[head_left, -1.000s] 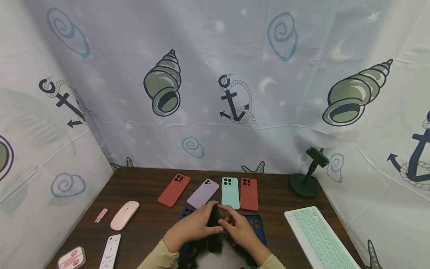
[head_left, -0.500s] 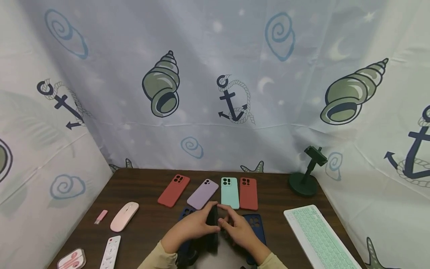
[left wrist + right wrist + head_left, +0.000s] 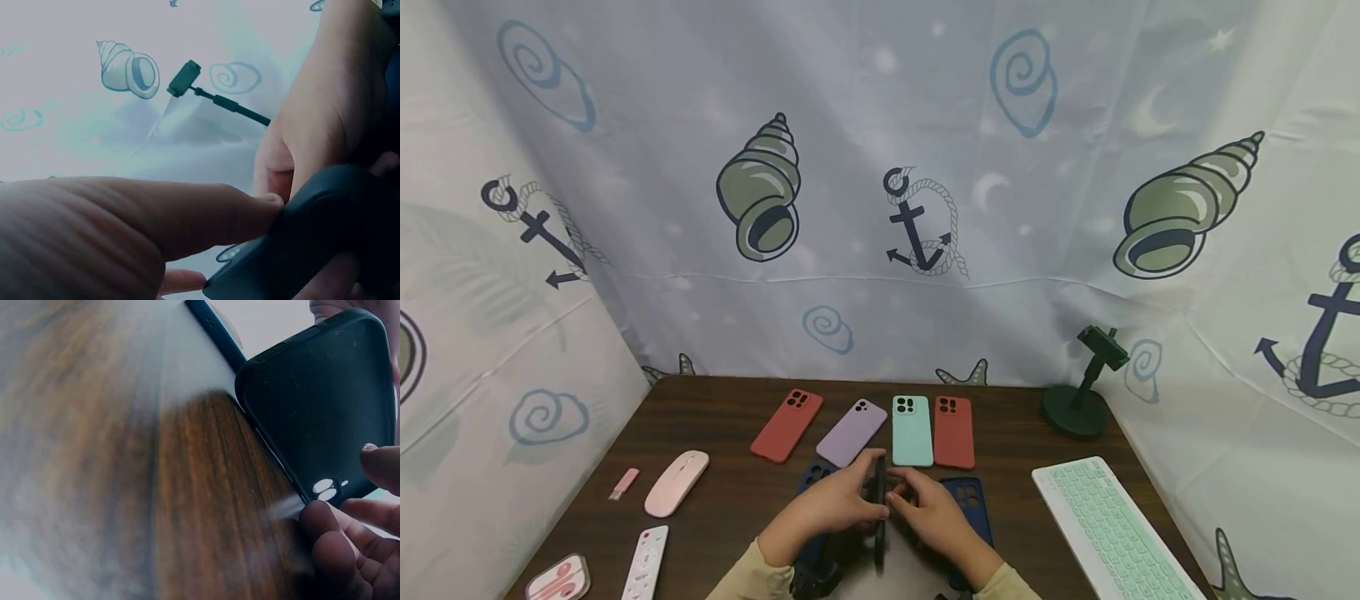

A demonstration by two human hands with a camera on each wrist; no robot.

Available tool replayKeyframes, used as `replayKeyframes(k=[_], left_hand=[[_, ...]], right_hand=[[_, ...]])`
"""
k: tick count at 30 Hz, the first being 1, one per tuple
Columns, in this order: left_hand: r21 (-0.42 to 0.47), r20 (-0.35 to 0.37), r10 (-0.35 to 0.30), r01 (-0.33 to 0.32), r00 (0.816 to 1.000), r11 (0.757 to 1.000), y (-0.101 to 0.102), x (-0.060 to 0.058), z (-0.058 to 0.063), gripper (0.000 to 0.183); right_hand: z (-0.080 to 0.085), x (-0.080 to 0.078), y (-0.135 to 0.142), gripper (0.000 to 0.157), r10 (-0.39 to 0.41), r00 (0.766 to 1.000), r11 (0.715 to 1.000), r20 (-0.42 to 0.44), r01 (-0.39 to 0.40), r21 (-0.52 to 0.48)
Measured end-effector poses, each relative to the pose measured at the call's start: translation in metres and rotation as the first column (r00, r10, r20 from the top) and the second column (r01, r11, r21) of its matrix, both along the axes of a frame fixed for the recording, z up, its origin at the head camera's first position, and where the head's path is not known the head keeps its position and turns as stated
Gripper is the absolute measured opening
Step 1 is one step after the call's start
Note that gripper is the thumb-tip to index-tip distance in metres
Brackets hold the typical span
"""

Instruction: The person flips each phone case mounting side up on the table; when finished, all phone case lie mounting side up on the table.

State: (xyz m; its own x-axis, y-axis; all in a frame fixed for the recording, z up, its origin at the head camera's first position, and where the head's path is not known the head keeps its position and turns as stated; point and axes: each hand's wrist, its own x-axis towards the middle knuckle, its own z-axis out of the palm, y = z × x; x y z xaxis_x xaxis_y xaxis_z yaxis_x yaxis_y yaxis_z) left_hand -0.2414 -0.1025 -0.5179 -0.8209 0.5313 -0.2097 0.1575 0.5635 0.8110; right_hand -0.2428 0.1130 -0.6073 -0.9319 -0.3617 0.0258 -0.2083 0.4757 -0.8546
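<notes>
A black phone case (image 3: 880,533) stands on its edge between both hands, thin and nearly edge-on in the head view. My left hand (image 3: 831,504) grips it from the left, fingers at its far end and thumb on its near side. On the right, my right hand (image 3: 934,512) pinches the case by its camera corner; the right wrist view shows bright camera holes (image 3: 324,485) there. One dark blue phone case (image 3: 817,473) lies partly hidden beneath my left arm, and another dark blue phone case (image 3: 973,508) lies partly under my right.
Along the back lie a red case (image 3: 787,425), a purple case (image 3: 852,433), a mint case (image 3: 913,433) and another red case (image 3: 954,435). A mouse (image 3: 677,483) and remote (image 3: 646,562) are left; a keyboard (image 3: 1112,525) and green stand (image 3: 1075,412) right.
The black case has turned from showing a broad dark side to standing almost edge-on. Both hands stay in nearly the same place, and the head view has shifted slightly.
</notes>
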Motion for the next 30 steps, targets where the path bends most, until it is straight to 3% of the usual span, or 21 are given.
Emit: replayKeyframes(k=[8,16,25,30], left_hand=[[0.185,0.200,0.032,-0.070,0.979,0.980,0.003,0.007,0.005,0.090],[0.111,0.245,0.042,-0.071,0.969,0.991,-0.005,0.003,0.002,0.110],[0.009,0.189,0.054,-0.057,0.980,0.998,-0.009,-0.001,-0.008,0.120],[-0.063,0.124,0.022,-0.014,0.992,0.998,-0.011,-0.001,-0.013,0.117]], right_hand=[[-0.002,0.001,0.000,0.041,-0.015,0.999,1.000,-0.044,0.016,0.023],[-0.001,-0.001,0.000,0.045,0.009,0.998,1.000,-0.057,-0.008,0.006],[0.000,-0.001,0.001,0.052,-0.001,0.998,0.999,-0.066,0.003,0.034],[0.002,0.000,0.000,0.052,-0.022,0.999,0.999,-0.033,0.023,0.034]])
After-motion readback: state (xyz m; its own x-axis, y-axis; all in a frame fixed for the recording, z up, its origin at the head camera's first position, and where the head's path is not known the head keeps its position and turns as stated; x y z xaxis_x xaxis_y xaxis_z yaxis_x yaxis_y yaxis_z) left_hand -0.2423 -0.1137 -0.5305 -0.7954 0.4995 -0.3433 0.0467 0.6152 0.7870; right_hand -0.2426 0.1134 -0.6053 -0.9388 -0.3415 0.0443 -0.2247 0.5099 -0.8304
